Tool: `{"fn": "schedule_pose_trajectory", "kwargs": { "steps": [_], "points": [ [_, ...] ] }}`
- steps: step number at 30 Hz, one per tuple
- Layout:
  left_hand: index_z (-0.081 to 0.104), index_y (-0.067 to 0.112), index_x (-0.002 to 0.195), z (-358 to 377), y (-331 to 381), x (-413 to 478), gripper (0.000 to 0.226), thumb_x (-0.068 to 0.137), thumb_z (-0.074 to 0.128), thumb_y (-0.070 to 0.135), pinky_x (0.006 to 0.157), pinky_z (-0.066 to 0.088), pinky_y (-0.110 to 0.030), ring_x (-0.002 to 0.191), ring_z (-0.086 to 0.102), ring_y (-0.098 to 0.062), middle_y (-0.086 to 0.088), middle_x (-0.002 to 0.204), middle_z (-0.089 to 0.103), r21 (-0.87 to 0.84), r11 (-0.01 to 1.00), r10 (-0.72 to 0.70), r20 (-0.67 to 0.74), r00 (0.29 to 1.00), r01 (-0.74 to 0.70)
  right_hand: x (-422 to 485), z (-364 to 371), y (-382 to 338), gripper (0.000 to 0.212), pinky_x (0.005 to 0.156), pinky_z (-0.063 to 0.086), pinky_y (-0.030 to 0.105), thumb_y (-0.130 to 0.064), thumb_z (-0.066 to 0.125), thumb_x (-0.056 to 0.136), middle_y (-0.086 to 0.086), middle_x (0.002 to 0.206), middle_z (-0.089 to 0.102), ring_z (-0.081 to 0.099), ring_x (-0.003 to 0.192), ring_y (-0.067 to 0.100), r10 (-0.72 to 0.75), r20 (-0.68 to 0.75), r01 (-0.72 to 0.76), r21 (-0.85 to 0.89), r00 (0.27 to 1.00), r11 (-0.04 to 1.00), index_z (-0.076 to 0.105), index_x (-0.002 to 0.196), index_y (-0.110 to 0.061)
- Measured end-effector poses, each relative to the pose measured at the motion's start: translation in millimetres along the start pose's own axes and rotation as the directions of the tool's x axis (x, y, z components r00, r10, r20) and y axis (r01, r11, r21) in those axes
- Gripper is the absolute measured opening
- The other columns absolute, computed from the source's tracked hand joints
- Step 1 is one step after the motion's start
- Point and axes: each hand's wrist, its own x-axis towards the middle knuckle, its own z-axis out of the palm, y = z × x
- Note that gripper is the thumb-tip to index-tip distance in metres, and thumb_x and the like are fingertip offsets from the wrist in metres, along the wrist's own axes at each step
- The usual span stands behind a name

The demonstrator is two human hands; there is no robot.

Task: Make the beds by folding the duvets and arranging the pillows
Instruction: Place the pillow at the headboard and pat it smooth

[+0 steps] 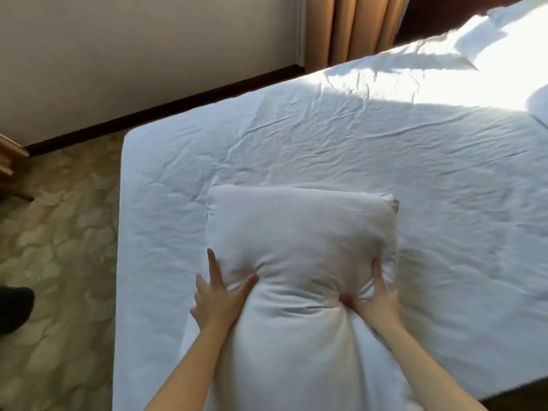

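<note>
A white pillow [299, 232] lies lengthwise in front of me over a bed covered by a wrinkled white sheet [370, 149]. My left hand [218, 298] holds its left side, thumb dug into the top and fingers along the edge. On the opposite side my right hand [375, 301] squeezes the pillow the same way, thumb pressed into the fabric. The pillow is pinched in between the two hands. A folded white duvet [489, 40] lies in sunlight at the far right end of the bed.
Patterned carpet [59, 262] runs along the bed's left side. A pale wall with a dark skirting board [166, 105] and tan curtains [355, 28] stand beyond. A dark shoe-like object [13, 307] is at the left edge. Wooden furniture [7, 161] pokes in there.
</note>
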Motion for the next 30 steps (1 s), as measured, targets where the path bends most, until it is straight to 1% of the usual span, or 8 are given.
{"fn": "schedule_pose_trajectory", "kwargs": {
  "steps": [2,6,11,16,20,25,28,30],
  "points": [
    [-0.017,0.057,0.138,-5,3,-1,0.110,0.052,0.043,0.090,0.103,0.034,-0.050,0.123,0.042,-0.038,-0.017,0.138,0.033,-0.029,1.000,0.009,0.031,0.999,-0.008,-7,0,-1,0.106,0.089,0.044,0.043,-0.055,0.075,0.066,0.028,0.120,0.046,0.050,0.111,0.043,-0.044,-0.125,0.038,-0.054,0.991,0.998,0.006,0.147,-0.046],
    [-0.006,0.053,0.143,-24,11,-14,0.108,0.061,0.059,0.080,0.097,0.040,-0.042,0.114,0.050,-0.038,-0.016,0.128,0.039,-0.138,0.990,0.030,0.092,0.995,-0.018,-32,-2,-12,0.082,0.081,0.045,0.041,-0.040,0.072,0.078,0.028,0.124,0.055,0.056,0.107,0.042,-0.067,-0.208,0.058,-0.049,0.976,0.997,0.028,0.145,-0.023],
    [0.021,0.038,0.146,-55,22,-43,0.090,0.071,0.064,0.064,0.095,0.042,-0.038,0.119,0.051,-0.033,-0.013,0.131,0.051,-0.162,0.973,0.170,0.028,0.985,-0.164,-74,-17,-29,0.054,0.083,0.045,0.041,-0.027,0.055,0.091,0.027,0.121,0.058,0.057,0.106,0.042,-0.040,-0.288,0.028,-0.046,0.957,0.999,0.035,0.141,-0.025],
    [0.029,0.033,0.144,-85,37,-92,0.083,0.074,0.067,0.058,0.095,0.042,-0.037,0.122,0.050,-0.029,-0.006,0.134,0.054,-0.183,0.897,0.413,0.024,0.910,-0.402,-153,-59,-5,0.045,0.084,0.048,0.042,-0.030,0.051,0.093,0.023,0.115,0.061,0.057,0.102,0.040,0.019,-0.465,-0.008,0.026,0.885,1.000,0.039,0.136,-0.027],
    [0.033,0.031,0.142,-86,81,-143,0.083,0.072,0.070,0.056,0.098,0.039,-0.037,0.125,0.048,-0.027,-0.001,0.136,0.052,-0.272,0.743,0.647,0.061,0.760,-0.611,-216,-130,35,0.048,0.083,0.044,0.040,-0.034,0.059,0.089,0.019,0.121,0.059,0.054,0.109,0.040,0.112,-0.659,-0.043,0.119,0.744,0.992,0.041,0.133,-0.027],
    [0.033,0.032,0.139,-63,153,-230,0.082,0.071,0.068,0.062,0.096,0.042,-0.043,0.121,0.051,-0.030,-0.003,0.135,0.052,-0.361,0.503,0.856,0.078,0.512,-0.786,-302,-207,101,0.053,0.083,0.046,0.043,-0.033,0.063,0.087,0.017,0.126,0.058,0.053,0.113,0.040,0.205,-0.854,-0.006,0.230,0.478,0.973,0.041,0.135,-0.023],
    [0.034,0.032,0.138,-44,185,-289,0.080,0.072,0.068,0.060,0.096,0.042,-0.045,0.119,0.052,-0.033,-0.006,0.133,0.053,-0.399,0.374,0.924,0.091,0.370,-0.837,-349,-236,145,0.057,0.088,0.043,0.041,-0.031,0.063,0.088,0.014,0.131,0.055,0.051,0.118,0.036,0.235,-0.916,0.016,0.254,0.326,0.967,0.037,0.139,-0.023],
    [0.037,0.031,0.136,-26,204,-334,0.077,0.072,0.069,0.059,0.096,0.042,-0.045,0.117,0.053,-0.034,-0.007,0.132,0.055,-0.437,0.290,0.957,0.111,0.269,-0.851,-382,-253,179,0.063,0.094,0.041,0.037,-0.026,0.062,0.090,0.009,0.140,0.048,0.047,0.125,0.032,0.297,-0.931,0.043,0.312,0.214,0.949,0.030,0.144,-0.024]
  ]
}}
